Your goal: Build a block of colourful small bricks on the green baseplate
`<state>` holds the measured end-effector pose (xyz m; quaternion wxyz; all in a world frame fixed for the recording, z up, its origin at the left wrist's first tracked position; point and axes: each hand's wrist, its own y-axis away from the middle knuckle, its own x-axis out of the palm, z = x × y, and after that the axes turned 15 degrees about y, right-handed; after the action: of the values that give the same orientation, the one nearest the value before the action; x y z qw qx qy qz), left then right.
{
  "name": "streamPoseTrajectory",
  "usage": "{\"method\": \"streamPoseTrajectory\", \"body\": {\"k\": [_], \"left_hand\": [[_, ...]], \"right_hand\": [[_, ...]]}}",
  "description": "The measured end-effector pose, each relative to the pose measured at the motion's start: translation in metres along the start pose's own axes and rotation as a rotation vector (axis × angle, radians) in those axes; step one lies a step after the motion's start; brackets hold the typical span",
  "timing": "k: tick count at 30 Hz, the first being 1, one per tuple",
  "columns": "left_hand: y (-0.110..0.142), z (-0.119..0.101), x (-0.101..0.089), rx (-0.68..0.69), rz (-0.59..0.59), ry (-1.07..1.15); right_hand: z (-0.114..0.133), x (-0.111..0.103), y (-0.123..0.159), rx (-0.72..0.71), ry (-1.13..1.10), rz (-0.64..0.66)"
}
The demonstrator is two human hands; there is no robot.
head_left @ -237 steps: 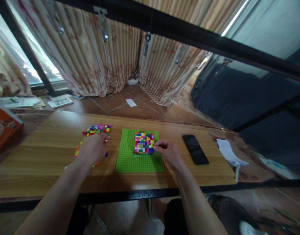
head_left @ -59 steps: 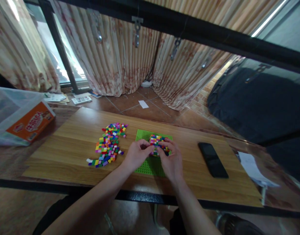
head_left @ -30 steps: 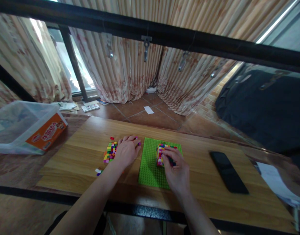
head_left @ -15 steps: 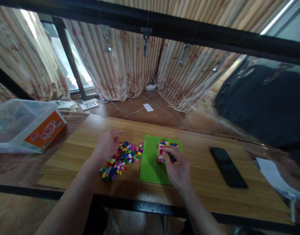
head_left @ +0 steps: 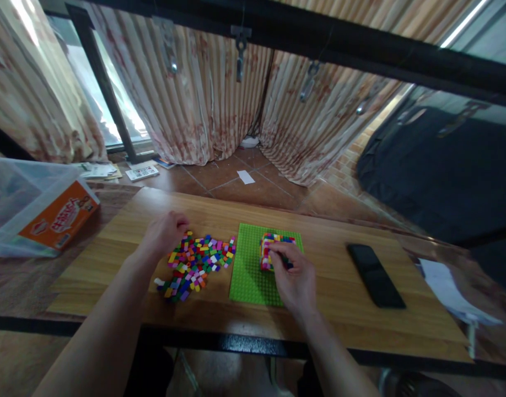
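A green studded baseplate (head_left: 248,284) lies on the wooden table, bearing a small block structure (head_left: 266,251) of many-coloured toy bricks. My right hand (head_left: 294,278) is over the structure's right side, thumb and forefinger pinched together at its top. Whatever sits between those fingertips is too small to make out, and the hand hides part of the structure. To the left of the plate spreads a pile of loose toy bricks (head_left: 195,264). My left hand (head_left: 166,231) hovers at the pile's upper left edge with its fingers curled together; their contents are hidden.
A black phone (head_left: 375,275) lies on the table (head_left: 335,325) at the right. Beyond the table's left end stands a clear plastic bin (head_left: 9,207) with an orange label. A dark bar (head_left: 278,30) crosses the upper view. White paper (head_left: 447,284) lies off the right end.
My left hand has drawn back left from over the pile, uncovering more bricks, and its fingers have curled in. My right hand stays at the structure. The whole view has shifted slightly.
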<state>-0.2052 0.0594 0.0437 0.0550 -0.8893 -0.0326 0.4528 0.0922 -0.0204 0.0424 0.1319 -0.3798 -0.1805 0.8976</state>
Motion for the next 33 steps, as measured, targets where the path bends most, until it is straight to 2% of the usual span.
{"method": "streamPoseTrajectory", "body": {"k": [3,6,8,10,11,15,21,33], "left_hand": [[0.005,-0.012,0.004,0.037,-0.079,0.288],[0.018,-0.040,0.022,0.026,-0.124,0.666],[0.030,-0.063,0.038,0.028,-0.066,0.848],[0.041,-0.085,0.053,0.068,0.081,0.953],[0.045,-0.095,0.059,0.087,0.116,0.974],[0.055,-0.120,0.071,0.181,0.170,0.974],[0.061,-0.135,0.072,0.257,0.204,0.841],[0.063,-0.136,0.083,0.370,0.204,0.684]], "right_hand": [[0.001,-0.004,-0.002,0.020,0.000,-0.052],[0.001,-0.011,-0.006,0.045,-0.004,-0.120],[0.000,-0.015,-0.009,0.059,-0.012,-0.145],[-0.001,-0.019,-0.010,0.061,-0.022,-0.149],[-0.002,-0.020,-0.011,0.054,-0.027,-0.142],[-0.005,-0.023,-0.008,-0.055,-0.065,-0.044],[-0.005,-0.027,-0.005,-0.178,-0.009,0.130],[-0.011,-0.032,-0.005,-0.137,-0.010,0.206]]}}
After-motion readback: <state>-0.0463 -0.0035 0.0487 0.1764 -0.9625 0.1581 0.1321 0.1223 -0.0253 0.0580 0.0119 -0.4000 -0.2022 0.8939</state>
